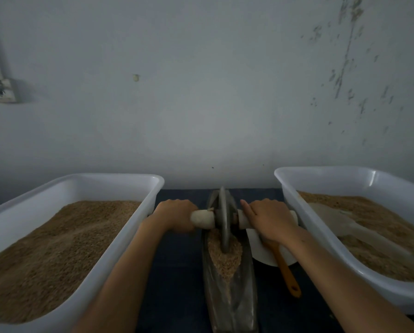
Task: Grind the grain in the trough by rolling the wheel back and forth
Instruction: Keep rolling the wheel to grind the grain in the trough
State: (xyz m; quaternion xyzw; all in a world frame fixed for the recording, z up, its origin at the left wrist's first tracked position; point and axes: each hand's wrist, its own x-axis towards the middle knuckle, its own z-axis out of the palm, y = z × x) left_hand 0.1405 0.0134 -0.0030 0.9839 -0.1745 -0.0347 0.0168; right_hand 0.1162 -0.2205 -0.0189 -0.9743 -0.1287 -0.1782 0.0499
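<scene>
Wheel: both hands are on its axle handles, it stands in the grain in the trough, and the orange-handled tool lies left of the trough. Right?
Not quite. The head view shows the orange-handled tool lying right of the trough, partly on a white plate. The rest holds: left hand and right hand are on the axle handles, and the wheel stands in the grain.

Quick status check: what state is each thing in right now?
Grey metal wheel: upright in trough.
Dark boat-shaped trough: holds grain.
Left hand: grips axle handle.
Right hand: fingers straight, presses handle.
Left white plastic tub: grain-filled.
Right white plastic tub: part-filled.
</scene>
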